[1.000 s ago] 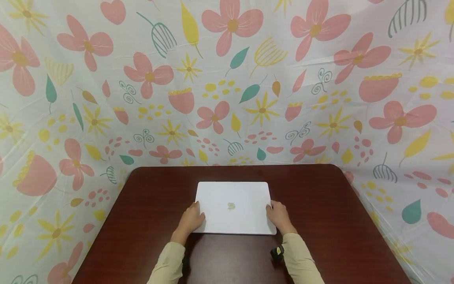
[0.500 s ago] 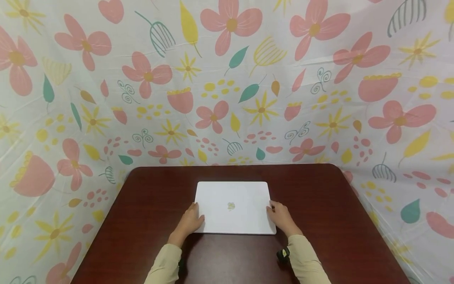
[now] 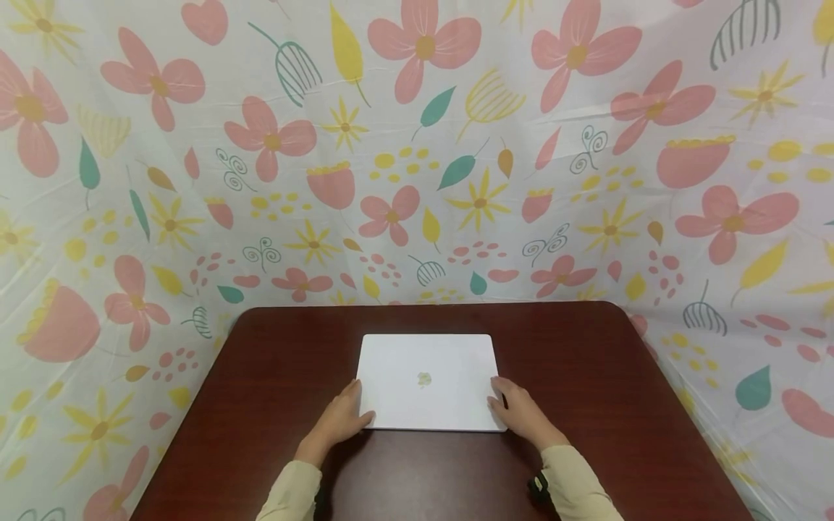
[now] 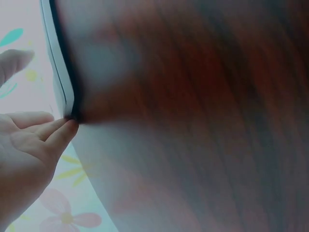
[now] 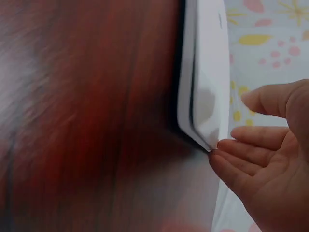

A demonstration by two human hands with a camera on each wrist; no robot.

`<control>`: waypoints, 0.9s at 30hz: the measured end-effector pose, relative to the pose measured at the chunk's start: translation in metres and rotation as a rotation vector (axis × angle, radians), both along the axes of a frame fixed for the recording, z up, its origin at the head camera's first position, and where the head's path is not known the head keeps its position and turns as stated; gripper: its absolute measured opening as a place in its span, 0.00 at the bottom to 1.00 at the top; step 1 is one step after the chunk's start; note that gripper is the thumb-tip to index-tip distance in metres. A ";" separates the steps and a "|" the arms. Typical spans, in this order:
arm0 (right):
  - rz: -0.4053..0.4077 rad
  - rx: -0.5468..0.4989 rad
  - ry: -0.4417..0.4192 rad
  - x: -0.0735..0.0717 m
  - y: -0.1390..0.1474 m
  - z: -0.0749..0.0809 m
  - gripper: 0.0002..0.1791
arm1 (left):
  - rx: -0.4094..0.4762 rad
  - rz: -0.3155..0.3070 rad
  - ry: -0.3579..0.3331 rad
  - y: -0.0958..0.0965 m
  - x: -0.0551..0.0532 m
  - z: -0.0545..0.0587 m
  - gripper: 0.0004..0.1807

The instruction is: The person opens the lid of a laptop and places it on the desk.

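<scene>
A closed silver laptop (image 3: 449, 362) lies flat on the table, a fruit-shaped logo on its lid. My left hand (image 3: 335, 420) is at its left side. In the left wrist view its fingers (image 4: 58, 137) are nearly straight at the laptop's edge (image 4: 63, 72), with the thumb lifted apart. On the opposite side is my right hand (image 3: 523, 416). The right wrist view shows its straight fingertips (image 5: 223, 162) touching a corner of the laptop (image 5: 205, 96), the thumb raised away. Neither hand's fingers curl round the laptop.
The dark red-brown wooden table (image 3: 280, 362) has rounded far corners. A white cloth (image 3: 417, 166) printed with pink, yellow and green flowers hangs behind it and along both sides. A small black device (image 3: 539, 486) sits at my right wrist.
Both hands have slid back a little towards me and outward along the laptop's sides, and their hold has loosened. The laptop stays in nearly the same place.
</scene>
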State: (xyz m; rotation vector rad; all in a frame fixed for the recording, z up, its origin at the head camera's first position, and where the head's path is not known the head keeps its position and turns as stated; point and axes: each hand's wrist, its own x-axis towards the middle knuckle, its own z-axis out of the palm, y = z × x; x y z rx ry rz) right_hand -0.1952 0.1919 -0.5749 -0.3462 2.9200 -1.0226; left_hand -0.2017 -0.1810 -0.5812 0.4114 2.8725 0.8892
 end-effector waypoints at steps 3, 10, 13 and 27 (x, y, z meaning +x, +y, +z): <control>0.056 0.025 0.036 0.005 0.002 -0.002 0.27 | -0.010 -0.023 0.007 -0.004 0.002 -0.004 0.46; 0.154 0.115 0.060 0.015 0.008 -0.003 0.31 | 0.020 -0.051 -0.019 -0.010 0.006 -0.008 0.51; 0.188 0.142 0.077 0.018 0.011 -0.003 0.33 | 0.032 -0.064 -0.016 -0.013 0.008 -0.008 0.50; 0.367 0.213 0.107 0.021 0.027 -0.001 0.35 | 0.019 -0.087 0.031 -0.019 0.010 -0.012 0.46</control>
